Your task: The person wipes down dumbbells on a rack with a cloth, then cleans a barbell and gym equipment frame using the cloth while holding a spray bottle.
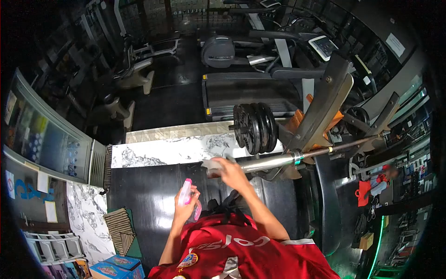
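My left hand (184, 208) is wrapped round a pink and clear spray bottle (185, 191), held upright-ish in front of my red shirt. At the near end of a barbell, my right hand (233, 176) is closed on a pale cloth (210, 165), which lies against the end of the bar's thick silver sleeve (267, 163). The hand is slightly blurred, and the fingers' undersides are hidden. The barbell (320, 152) rests on a rack upright (325, 102) and runs away to the right.
Black weight plates (253, 128) hang on a peg just beyond the sleeve. A padded bench (327, 204) stands to the right. Behind are a treadmill (251, 90) and an elliptical machine (218, 52). A glass-door fridge (51, 135) and a blue box (116, 267) are at left.
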`<action>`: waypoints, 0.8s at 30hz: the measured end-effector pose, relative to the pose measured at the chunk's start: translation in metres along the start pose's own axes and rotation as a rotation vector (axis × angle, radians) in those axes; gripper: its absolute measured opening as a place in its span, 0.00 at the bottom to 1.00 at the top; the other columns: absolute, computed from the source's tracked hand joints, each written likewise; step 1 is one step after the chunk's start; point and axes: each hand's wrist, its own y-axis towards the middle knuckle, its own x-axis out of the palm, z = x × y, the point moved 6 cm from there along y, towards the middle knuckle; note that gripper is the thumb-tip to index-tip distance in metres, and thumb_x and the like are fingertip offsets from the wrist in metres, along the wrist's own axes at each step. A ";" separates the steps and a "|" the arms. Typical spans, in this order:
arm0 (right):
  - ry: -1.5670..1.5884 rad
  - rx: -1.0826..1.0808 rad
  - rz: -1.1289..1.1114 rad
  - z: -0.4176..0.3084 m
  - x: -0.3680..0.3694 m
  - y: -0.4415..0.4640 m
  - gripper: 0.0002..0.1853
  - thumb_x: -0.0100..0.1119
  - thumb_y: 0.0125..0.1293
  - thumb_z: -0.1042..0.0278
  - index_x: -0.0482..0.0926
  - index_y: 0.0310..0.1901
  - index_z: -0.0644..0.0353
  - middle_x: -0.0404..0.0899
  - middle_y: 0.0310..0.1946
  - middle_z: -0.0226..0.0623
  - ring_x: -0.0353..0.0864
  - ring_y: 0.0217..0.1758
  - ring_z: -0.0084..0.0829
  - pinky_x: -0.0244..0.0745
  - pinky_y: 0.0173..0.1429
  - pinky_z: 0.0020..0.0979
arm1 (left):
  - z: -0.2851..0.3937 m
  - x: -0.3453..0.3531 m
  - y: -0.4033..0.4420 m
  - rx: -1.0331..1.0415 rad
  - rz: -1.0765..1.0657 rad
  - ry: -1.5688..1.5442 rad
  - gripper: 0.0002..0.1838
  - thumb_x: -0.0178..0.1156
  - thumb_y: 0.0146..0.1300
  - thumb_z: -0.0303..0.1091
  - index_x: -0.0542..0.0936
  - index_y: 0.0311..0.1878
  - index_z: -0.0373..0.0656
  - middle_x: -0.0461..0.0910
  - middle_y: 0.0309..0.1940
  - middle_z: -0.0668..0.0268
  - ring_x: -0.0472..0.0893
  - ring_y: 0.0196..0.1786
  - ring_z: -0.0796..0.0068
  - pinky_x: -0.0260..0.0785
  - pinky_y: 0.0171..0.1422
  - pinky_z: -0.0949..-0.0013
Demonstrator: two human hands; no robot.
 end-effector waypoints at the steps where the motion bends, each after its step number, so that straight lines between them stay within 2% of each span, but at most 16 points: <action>1: 0.249 0.117 0.019 0.010 -0.015 -0.001 0.16 0.54 0.60 0.71 0.74 0.52 0.52 0.80 0.43 0.46 0.79 0.50 0.45 0.71 0.53 0.42 | -0.001 0.001 0.001 0.002 -0.001 -0.002 0.13 0.57 0.60 0.18 0.72 0.49 0.34 0.77 0.32 0.65 0.76 0.23 0.81 0.70 0.26 0.77; 2: 0.499 0.233 0.035 0.023 -0.026 -0.003 0.16 0.54 0.62 0.69 0.72 0.53 0.55 0.79 0.44 0.48 0.78 0.50 0.48 0.72 0.51 0.44 | -0.002 0.001 0.002 -0.002 0.009 -0.006 0.13 0.57 0.60 0.18 0.72 0.49 0.34 0.77 0.32 0.65 0.76 0.22 0.81 0.70 0.26 0.77; 6: 0.537 0.267 0.110 0.057 -0.062 -0.011 0.17 0.53 0.65 0.63 0.71 0.53 0.60 0.78 0.46 0.52 0.77 0.49 0.52 0.70 0.49 0.47 | -0.007 0.001 0.004 -0.036 0.003 -0.029 0.13 0.58 0.60 0.19 0.73 0.49 0.34 0.77 0.31 0.67 0.76 0.22 0.81 0.69 0.26 0.77; 8: 0.150 0.419 -0.020 0.077 -0.067 -0.015 0.19 0.56 0.63 0.59 0.72 0.52 0.61 0.79 0.44 0.51 0.76 0.49 0.52 0.70 0.52 0.45 | -0.007 0.005 0.005 -0.051 -0.014 -0.021 0.13 0.58 0.60 0.19 0.73 0.49 0.34 0.77 0.31 0.67 0.76 0.22 0.82 0.69 0.26 0.77; 9: 0.152 0.424 -0.014 0.092 -0.060 -0.021 0.19 0.56 0.63 0.59 0.72 0.52 0.61 0.79 0.44 0.51 0.76 0.49 0.52 0.70 0.52 0.45 | -0.008 0.008 0.007 -0.064 -0.030 -0.016 0.13 0.58 0.61 0.20 0.73 0.49 0.35 0.77 0.31 0.67 0.76 0.22 0.82 0.69 0.26 0.77; 11: -0.384 0.239 0.215 0.114 -0.055 -0.026 0.22 0.58 0.61 0.54 0.74 0.51 0.59 0.79 0.41 0.49 0.75 0.48 0.50 0.68 0.54 0.43 | -0.006 0.011 0.010 -0.056 -0.049 0.017 0.13 0.58 0.61 0.20 0.73 0.49 0.34 0.77 0.30 0.67 0.76 0.22 0.82 0.69 0.26 0.77; 13: -0.328 0.256 0.180 0.100 -0.064 -0.023 0.20 0.60 0.59 0.56 0.76 0.50 0.57 0.77 0.40 0.45 0.73 0.47 0.48 0.68 0.54 0.43 | -0.006 0.013 0.011 -0.049 -0.054 0.048 0.13 0.59 0.61 0.20 0.73 0.49 0.34 0.77 0.30 0.67 0.76 0.22 0.82 0.69 0.26 0.77; 15: -0.305 0.293 0.317 0.073 -0.077 -0.021 0.19 0.61 0.58 0.60 0.76 0.50 0.55 0.76 0.40 0.43 0.73 0.46 0.46 0.69 0.52 0.44 | -0.005 0.013 0.013 -0.049 -0.054 0.024 0.13 0.59 0.61 0.21 0.72 0.49 0.34 0.77 0.31 0.67 0.76 0.22 0.81 0.69 0.26 0.77; 17: -0.338 0.269 0.350 0.064 -0.068 -0.020 0.16 0.61 0.58 0.63 0.77 0.48 0.52 0.74 0.42 0.41 0.73 0.46 0.45 0.70 0.51 0.45 | -0.002 0.015 0.014 -0.041 -0.063 0.023 0.13 0.59 0.61 0.20 0.72 0.49 0.34 0.77 0.31 0.67 0.76 0.23 0.81 0.69 0.26 0.77; 19: -0.453 0.239 0.166 0.068 -0.039 -0.024 0.15 0.60 0.58 0.63 0.78 0.48 0.51 0.74 0.44 0.40 0.73 0.47 0.43 0.70 0.50 0.44 | -0.001 0.015 0.014 -0.035 -0.068 0.016 0.13 0.58 0.61 0.20 0.72 0.49 0.34 0.77 0.32 0.67 0.77 0.23 0.81 0.69 0.27 0.76; 20: -0.402 0.105 0.188 0.060 -0.034 -0.030 0.16 0.59 0.58 0.61 0.78 0.49 0.50 0.73 0.46 0.40 0.72 0.50 0.41 0.67 0.56 0.45 | -0.001 0.015 0.013 -0.028 -0.069 0.031 0.12 0.57 0.62 0.21 0.72 0.49 0.34 0.77 0.32 0.65 0.77 0.24 0.80 0.71 0.29 0.75; 21: -0.402 0.098 0.184 0.054 -0.034 -0.034 0.16 0.59 0.58 0.61 0.78 0.49 0.50 0.73 0.46 0.40 0.72 0.50 0.41 0.67 0.56 0.45 | -0.001 0.014 0.013 -0.019 -0.067 0.046 0.11 0.56 0.63 0.22 0.72 0.48 0.33 0.77 0.33 0.62 0.77 0.24 0.79 0.72 0.31 0.74; 24: -0.490 -0.029 0.243 0.038 -0.042 -0.041 0.19 0.58 0.59 0.52 0.78 0.50 0.49 0.73 0.49 0.39 0.70 0.54 0.40 0.58 0.65 0.46 | -0.003 0.007 0.010 -0.032 -0.010 -0.006 0.13 0.58 0.61 0.20 0.72 0.49 0.35 0.77 0.32 0.66 0.76 0.23 0.81 0.70 0.27 0.76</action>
